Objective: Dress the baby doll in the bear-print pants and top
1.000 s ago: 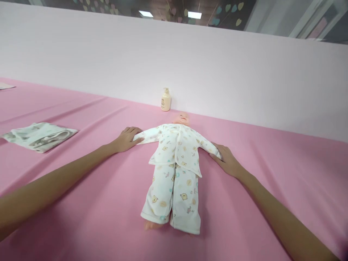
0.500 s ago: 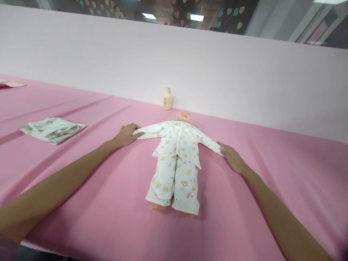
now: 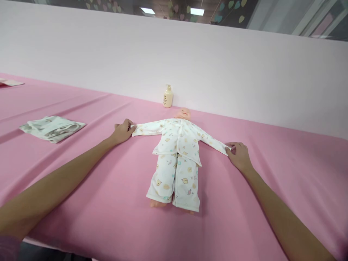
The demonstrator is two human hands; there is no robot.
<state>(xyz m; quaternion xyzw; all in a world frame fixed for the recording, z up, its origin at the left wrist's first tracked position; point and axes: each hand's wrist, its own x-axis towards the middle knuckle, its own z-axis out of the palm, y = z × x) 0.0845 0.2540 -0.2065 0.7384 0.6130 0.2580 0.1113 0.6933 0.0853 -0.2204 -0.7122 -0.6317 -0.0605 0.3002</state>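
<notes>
A baby doll (image 3: 185,113) lies on its back, head toward the wall, dressed in a white printed jacket (image 3: 187,139) and matching trousers (image 3: 164,177). Both jacket sleeves are stretched out sideways. My left hand (image 3: 123,131) pinches the cuff of the sleeve on the left between thumb and fingers. On the other side my right hand (image 3: 239,156) grips the end of the right-hand sleeve the same way. The doll's hands do not show beyond the cuffs. Its feet (image 3: 158,204) peek out below the trouser legs.
A cream pump bottle (image 3: 168,97) stands by the white wall (image 3: 174,58), behind the doll's head. Folded white and grey cloth (image 3: 54,128) lies to the left on the pink table cover (image 3: 114,203). Another pale pink cloth (image 3: 11,82) sits at the far left edge.
Both hands were lying flatter over the sleeve ends; now they have shifted slightly outward and the fingers have closed on the cuffs. The sleeves look straighter.
</notes>
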